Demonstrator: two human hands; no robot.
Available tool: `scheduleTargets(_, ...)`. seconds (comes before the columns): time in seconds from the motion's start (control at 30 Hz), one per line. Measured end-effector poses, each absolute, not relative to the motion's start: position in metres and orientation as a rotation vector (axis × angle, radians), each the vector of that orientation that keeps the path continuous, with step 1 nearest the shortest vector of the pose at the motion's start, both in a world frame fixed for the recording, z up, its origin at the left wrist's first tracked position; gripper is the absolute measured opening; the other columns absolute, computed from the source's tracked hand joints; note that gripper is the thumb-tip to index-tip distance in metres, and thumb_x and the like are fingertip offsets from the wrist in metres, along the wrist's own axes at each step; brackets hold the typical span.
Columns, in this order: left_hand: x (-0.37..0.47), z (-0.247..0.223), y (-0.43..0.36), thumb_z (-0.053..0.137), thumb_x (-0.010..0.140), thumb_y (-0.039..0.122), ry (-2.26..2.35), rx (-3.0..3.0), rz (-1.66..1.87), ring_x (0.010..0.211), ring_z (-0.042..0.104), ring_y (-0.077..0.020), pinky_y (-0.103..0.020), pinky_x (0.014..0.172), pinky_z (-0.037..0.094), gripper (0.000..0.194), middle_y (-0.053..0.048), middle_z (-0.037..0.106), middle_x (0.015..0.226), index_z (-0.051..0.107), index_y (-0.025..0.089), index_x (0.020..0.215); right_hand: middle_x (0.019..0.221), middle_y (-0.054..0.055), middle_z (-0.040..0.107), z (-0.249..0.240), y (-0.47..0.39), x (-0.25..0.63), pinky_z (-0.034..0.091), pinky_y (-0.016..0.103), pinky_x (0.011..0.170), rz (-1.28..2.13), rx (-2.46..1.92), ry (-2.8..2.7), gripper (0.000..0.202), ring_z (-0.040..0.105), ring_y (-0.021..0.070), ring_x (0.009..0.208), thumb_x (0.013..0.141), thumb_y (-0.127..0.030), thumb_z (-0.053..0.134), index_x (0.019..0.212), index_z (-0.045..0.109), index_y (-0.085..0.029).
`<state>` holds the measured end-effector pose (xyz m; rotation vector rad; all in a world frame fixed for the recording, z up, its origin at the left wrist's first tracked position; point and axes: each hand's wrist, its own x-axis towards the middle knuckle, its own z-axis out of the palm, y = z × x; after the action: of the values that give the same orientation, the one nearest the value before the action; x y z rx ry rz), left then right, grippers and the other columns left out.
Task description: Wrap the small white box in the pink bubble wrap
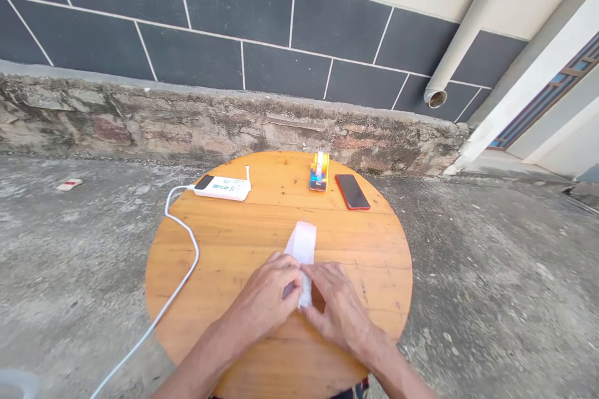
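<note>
A thin, folded white strip [304, 240], like tissue paper or soft plastic film, lies lengthwise on the round wooden table [224, 243] between my hands. Its far end is wide and looped over; the near end lies between my fingers. My left hand [269, 290] is closed, with its curled fingers and thumb at the strip's left edge. From the other side, my right hand [339, 305] holds the strip's right edge, index finger near the middle and thumb by the near end. My fingers hide part of the strip.
Toward the table's far edge are a white device [227, 188] with a small antenna, a yellow and blue item [319, 173], and a red-edged phone [352, 192]. A white cable [194, 249] runs off the left side. Behind stands a tiled wall [285, 65] with a drainpipe [461, 43].
</note>
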<state>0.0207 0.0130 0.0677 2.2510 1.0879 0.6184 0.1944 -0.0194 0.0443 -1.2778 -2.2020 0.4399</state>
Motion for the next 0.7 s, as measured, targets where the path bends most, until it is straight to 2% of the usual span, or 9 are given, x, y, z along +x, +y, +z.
scheduleTargets(0.27, 0.018, 0.069, 0.0, 0.047, 0.075, 0.009, 1.082, 2.153, 0.599, 0.081, 0.052, -0.0143, -0.025, 0.072, 0.038, 0.016, 0.002, 0.059, 0.077, 0.054, 0.019, 0.065, 0.094, 0.0, 0.065, 0.051, -0.034, 0.197, 0.036, 0.033, 0.082, 0.646, -1.311, -2.165, 0.04, 0.056, 0.019, 0.088, 0.075, -0.015, 0.064, 0.113, 0.058, -0.026)
scheduleTargets(0.43, 0.015, 0.072, 0.0, 0.049, 0.077, 0.015, 1.104, 2.08, 0.523, 0.074, 0.052, -0.0141, -0.024, 0.066, 0.037, 0.014, 0.002, 0.059, 0.072, 0.058, 0.019, 0.066, 0.101, 0.002, 0.066, 0.046, -0.038, 0.203, 0.039, 0.032, 0.083, 0.764, -1.392, -2.093, 0.045, 0.056, 0.0216, 0.094, 0.073, -0.024, 0.071, 0.117, 0.06, -0.026)
scheduleTargets(0.5, 0.012, 0.074, 0.002, 0.051, 0.078, 0.019, 1.075, 2.031, 0.491, 0.073, 0.052, -0.0139, -0.024, 0.066, 0.038, 0.013, 0.002, 0.061, 0.076, 0.061, 0.02, 0.07, 0.101, 0.002, 0.066, 0.047, -0.036, 0.204, 0.04, 0.032, 0.083, 0.807, -1.394, -2.091, 0.044, 0.056, 0.0216, 0.094, 0.074, -0.027, 0.071, 0.117, 0.061, -0.026)
scheduleTargets(0.6, 0.005, 0.077, 0.004, 0.054, 0.08, 0.026, 0.998, 1.98, 0.458, 0.077, 0.055, -0.0145, -0.024, 0.071, 0.041, 0.012, 0.001, 0.064, 0.083, 0.064, 0.02, 0.077, 0.094, -0.001, 0.066, 0.055, -0.031, 0.204, 0.04, 0.031, 0.084, 0.85, -1.33, -2.133, 0.031, 0.057, 0.0192, 0.09, 0.078, -0.028, 0.07, 0.109, 0.065, -0.028)
scheduleTargets(0.7, -0.002, 0.08, 0.003, 0.059, 0.08, 0.035, 0.923, 1.974, 0.456, 0.085, 0.057, -0.0165, -0.026, 0.077, 0.043, 0.019, -0.001, 0.066, 0.092, 0.065, 0.02, 0.09, 0.096, -0.002, 0.065, 0.064, -0.024, 0.205, 0.041, 0.031, 0.084, 0.866, -1.277, -2.173, 0.025, 0.057, 0.0186, 0.092, 0.081, -0.032, 0.068, 0.106, 0.067, -0.03)
